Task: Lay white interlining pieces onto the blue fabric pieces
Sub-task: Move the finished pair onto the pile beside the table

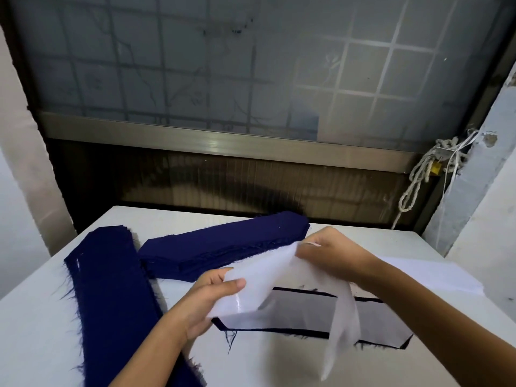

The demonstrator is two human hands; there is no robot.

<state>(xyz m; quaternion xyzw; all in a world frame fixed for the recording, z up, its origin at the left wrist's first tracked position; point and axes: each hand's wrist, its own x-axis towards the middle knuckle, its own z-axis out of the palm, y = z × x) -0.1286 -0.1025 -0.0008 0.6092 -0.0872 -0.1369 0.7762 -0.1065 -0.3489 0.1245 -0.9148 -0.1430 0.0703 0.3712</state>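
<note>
My left hand point(212, 297) pinches the near end of a white interlining piece point(268, 277), thumb on top. My right hand point(329, 252) pinches its far end, and a loose strip of the white material point(343, 331) hangs down from between my hands. Below them on the table lies a blue fabric piece point(307, 332) covered by a white interlining layer point(301, 311), so only its dark edges show. A stack of blue pieces point(223, 247) lies behind my hands. A long blue stack point(111, 297) runs along the left.
The white table point(36, 339) ends at a dark wall panel and a frosted window behind. More white interlining sheets point(435, 275) lie under my right forearm at the table's right edge. A knotted rope point(418, 174) hangs at the back right.
</note>
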